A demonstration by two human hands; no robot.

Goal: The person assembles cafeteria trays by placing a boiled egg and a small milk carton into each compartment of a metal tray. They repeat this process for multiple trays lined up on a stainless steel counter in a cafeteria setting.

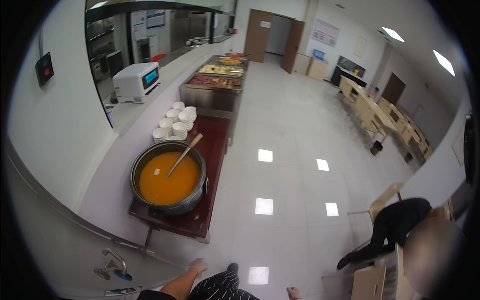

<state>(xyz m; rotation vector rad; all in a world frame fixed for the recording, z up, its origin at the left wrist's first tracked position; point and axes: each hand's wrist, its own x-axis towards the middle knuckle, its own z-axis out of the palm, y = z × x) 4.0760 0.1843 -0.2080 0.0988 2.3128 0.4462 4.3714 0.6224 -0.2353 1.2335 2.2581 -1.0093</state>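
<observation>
My left hand (198, 264) hangs low beside the near end of the dark red table, apart from it. Its fingers are loosely curled, with nothing seen in them. Only part of my right hand (293, 293) shows at the lower edge, over the tiled floor; its fingers look curled too, and no object shows there. Nearest to the left hand, a large metal pot (191, 204) of orange soup stands on the red table (214, 172). A ladle (184, 154) with a wooden handle leans in the soup. Behind the pot are several stacks of white bowls (178, 129).
A steel serving counter (205, 99) with food trays stands beyond the table. At left are a white box-shaped device (136, 81) on the ledge and a faucet (116, 261) at a sink. To the right, a person in dark clothes (397, 225) sits; tables (370, 109) stand farther back.
</observation>
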